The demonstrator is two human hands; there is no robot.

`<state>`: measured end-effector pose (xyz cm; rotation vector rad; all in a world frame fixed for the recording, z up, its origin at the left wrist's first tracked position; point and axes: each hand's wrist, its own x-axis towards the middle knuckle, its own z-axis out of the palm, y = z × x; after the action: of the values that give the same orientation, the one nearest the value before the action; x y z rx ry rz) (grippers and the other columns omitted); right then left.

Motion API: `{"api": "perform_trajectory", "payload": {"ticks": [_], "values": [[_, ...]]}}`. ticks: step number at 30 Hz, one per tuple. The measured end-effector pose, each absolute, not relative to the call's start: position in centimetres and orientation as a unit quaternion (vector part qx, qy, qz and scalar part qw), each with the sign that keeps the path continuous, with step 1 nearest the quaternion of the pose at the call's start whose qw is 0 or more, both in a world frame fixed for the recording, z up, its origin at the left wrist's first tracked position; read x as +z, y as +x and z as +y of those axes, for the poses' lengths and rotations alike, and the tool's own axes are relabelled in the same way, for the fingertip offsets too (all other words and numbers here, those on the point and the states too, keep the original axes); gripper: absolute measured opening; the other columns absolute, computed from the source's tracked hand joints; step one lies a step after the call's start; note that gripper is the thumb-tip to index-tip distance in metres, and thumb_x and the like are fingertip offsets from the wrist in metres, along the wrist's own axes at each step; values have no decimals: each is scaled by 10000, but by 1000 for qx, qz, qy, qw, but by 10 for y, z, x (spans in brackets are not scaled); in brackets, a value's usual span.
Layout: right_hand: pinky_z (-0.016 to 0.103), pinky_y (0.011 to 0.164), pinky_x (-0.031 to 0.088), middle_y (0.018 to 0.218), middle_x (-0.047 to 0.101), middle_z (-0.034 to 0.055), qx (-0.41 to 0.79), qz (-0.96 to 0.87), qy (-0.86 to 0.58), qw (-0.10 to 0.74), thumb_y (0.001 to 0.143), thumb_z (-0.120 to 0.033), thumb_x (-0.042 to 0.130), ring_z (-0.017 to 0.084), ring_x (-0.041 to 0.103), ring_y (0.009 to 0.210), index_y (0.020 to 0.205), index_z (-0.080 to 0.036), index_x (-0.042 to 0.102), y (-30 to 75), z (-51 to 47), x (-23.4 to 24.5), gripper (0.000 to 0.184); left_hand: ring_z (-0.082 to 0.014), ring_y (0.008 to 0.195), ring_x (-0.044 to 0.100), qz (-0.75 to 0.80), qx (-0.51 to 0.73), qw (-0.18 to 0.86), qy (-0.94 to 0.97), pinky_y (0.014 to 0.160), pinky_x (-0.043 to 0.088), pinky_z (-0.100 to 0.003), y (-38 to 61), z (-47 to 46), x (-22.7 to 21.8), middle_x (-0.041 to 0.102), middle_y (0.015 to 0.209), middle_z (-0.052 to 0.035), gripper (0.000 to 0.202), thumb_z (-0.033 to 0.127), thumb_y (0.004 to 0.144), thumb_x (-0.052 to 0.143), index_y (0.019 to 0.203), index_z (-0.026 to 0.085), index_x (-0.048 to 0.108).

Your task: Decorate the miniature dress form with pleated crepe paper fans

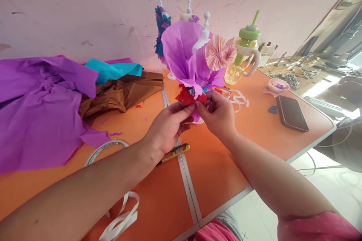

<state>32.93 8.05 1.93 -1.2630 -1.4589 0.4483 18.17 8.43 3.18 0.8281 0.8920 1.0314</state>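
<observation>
A small white dress form (201,40) with a knobbed top stands upright in front of me. Purple crepe paper (179,51) flares around it like a wide collar, and a pleated pink paper flower (217,53) sits at its right. Red crepe paper (187,96) wraps the narrow middle, beside a bit of blue. My left hand (168,126) pinches the red paper from the left, thumb on top. From the right, my right hand (219,115) grips the same red paper between thumb and fingers. The fingertips nearly meet, hiding part of the base.
Crumpled purple paper (39,116) and brown paper (121,92) lie left. Near my left forearm are a tape roll (106,146), a yellow-handled cutter (179,151) and white ribbon (121,222). A green-lidded mug (249,35), phone (292,113) and small bowl (278,86) stand right.
</observation>
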Motion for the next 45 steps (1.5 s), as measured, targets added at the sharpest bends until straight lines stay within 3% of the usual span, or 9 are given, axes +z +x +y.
{"api": "perform_trajectory", "payload": {"ticks": [13,21,26,31,38,40,42,44,45], "values": [[245,518,334,653,545,-40,287,-588,-516,552,762,-366,681,89,430,555,792,-195,617,330,82,21,185,-72,625,629,387,482,693,371,528,473,-152,182,87,25,675,750,16,276,310,682,863,882,187,718],[251,549,369,672,564,-33,331,-579,-488,563,780,-395,686,101,475,588,836,-190,649,331,81,22,215,-126,712,660,357,483,714,359,600,499,-215,181,89,24,716,804,-22,220,179,676,814,883,171,738],[243,546,368,655,553,-45,302,-581,-507,561,795,-370,671,94,464,574,844,-196,647,333,82,21,182,-153,766,679,354,475,719,363,613,481,-231,180,88,25,736,888,-38,240,259,699,811,917,184,746],[238,540,350,632,525,-53,256,-602,-523,546,814,-379,648,86,442,563,794,-197,625,331,78,26,184,-105,693,626,380,494,688,371,599,453,-204,183,88,26,704,778,0,285,329,657,878,874,195,752],[271,562,357,524,427,-58,61,-622,-579,523,823,-515,675,87,407,514,646,-199,559,346,72,35,380,-90,690,617,381,491,687,377,557,420,-186,180,94,23,687,820,11,321,327,668,868,910,190,708],[291,604,408,602,474,-36,15,-592,-578,562,844,-521,653,106,453,564,698,-210,535,355,72,38,363,-82,712,618,372,498,691,370,562,410,-175,177,98,19,678,849,15,341,266,658,867,933,188,682],[341,714,488,847,586,19,-1,-562,-555,613,855,-524,640,155,563,733,918,-232,558,361,74,38,309,-84,766,627,352,515,696,357,613,431,-175,175,103,15,674,897,15,406,193,633,865,976,194,648],[440,889,511,1223,561,88,21,-574,-522,630,826,-555,669,249,591,1074,1236,-284,476,363,78,36,528,-88,816,627,330,538,694,348,671,446,-182,174,108,10,663,937,24,504,142,611,860,1041,218,607],[495,965,490,1380,476,105,41,-595,-508,621,801,-579,691,298,522,1244,1364,-317,380,363,80,33,694,-89,837,624,322,552,684,351,702,453,-188,173,111,8,655,953,29,547,134,607,858,1072,233,587]]}}
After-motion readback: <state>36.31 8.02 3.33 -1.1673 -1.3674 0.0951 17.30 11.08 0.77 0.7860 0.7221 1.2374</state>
